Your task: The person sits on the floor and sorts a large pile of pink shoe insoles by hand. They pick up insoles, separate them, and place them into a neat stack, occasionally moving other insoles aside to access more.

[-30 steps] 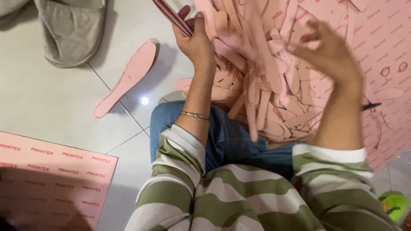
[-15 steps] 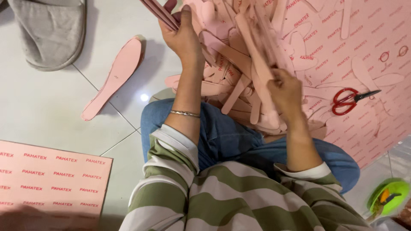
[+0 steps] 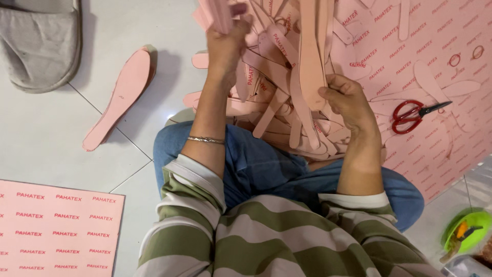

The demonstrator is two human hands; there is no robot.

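Floor: pale tile with dark grout lines; it carries everything here, the person sitting on it with work spread within arm's reach.

Large pink sheet: printed foam or board, lying flat on the floor at the person's right. Sole-shaped holes show in it, so it appears to serve as stock already cut from.

Second pink sheet: same printed material, flat at the lower left, uncut as far as can be seen, set well apart from the scraps.

Heap of pink offcut strips: long curved trimmings piled over the knee and the edge of the large sheet, directly in front of the body.

Grey slipper: upper left, clear of the work.

Pink insole stack: sole-shaped pieces laid alone on the tile, left of the heap, seemingly kept separate as finished shapes.

Left hand: raised, its grip pressed together around a bundle of pink pieces held upright above the heap.

Right hand: fingers curled, pinching one long strip lifted from the heap.

Red-handled scissors: lying on the large sheet, near the right hand.

Green dish: lower right, holding a small tool, kind unclear.
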